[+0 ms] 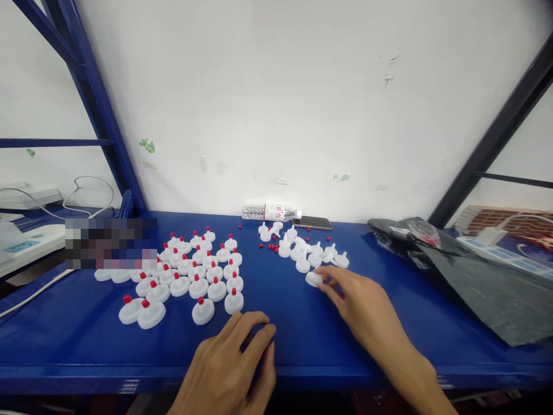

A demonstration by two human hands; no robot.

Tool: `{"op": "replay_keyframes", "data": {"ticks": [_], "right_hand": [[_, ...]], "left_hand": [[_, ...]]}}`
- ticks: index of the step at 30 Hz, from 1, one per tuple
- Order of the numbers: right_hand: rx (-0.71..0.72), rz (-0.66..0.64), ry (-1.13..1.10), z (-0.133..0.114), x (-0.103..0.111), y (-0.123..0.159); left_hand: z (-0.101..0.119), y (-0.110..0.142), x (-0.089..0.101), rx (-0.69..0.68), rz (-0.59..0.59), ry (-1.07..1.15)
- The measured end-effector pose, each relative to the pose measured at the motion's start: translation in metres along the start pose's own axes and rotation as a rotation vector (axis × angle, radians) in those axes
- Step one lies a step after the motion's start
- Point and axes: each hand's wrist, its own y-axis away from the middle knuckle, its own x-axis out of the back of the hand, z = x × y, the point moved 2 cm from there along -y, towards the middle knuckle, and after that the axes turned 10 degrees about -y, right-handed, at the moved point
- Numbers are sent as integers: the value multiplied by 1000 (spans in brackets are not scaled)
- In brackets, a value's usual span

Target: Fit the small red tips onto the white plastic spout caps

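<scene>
My right hand (360, 302) reaches forward over the blue table (302, 340), its fingertips pinching a white plastic cap (313, 279) at the near edge of a loose pile of white caps without red tips (302, 251). My left hand (233, 363) rests near the table's front edge with its fingers curled down; whether it holds anything is hidden. Left of it stand several white caps with red tips (194, 271), set in rows. Small loose red tips (272, 247) lie scattered by the pile.
A clear water bottle (270, 212) lies on its side at the wall, beside a phone (312, 222). Black plastic bags (466, 271) cover the table's right side. Blue rack posts rise at both sides. A white cable and power strip (26, 245) sit at far left.
</scene>
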Motion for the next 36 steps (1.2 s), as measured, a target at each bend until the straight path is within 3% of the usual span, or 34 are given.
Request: {"op": "replay_keyframes", "data": {"ticks": [4,8,13,16,19,23,26,30,36], "right_hand": [[160,-40,-132,-19,-8,16],[315,-192,-194,-45,-14,30],[311,-317,-295,-59,-2,36],[273,-254,-266,-55,13,17],[298,-219,-140,-49,17,-28],[401,-267,97,-43,-5,-97],[464,-296,305,-42,-31,-130],[521,-338,403,-44,-56,-137],[539,-346,456,-40,-65,-128]], "left_hand": [[3,1,-3,36,-31,-13],[2,2,-9,17,-69,-31],[0,2,-13,17,-108,6],[1,2,-14,6,-137,-2],[1,4,-17,5,-172,-38],[-1,2,-19,10,-189,-60],[-1,-1,-17,8,-172,-31],[0,-2,-15,8,-190,-18],[0,0,-16,44,-224,-25]]}}
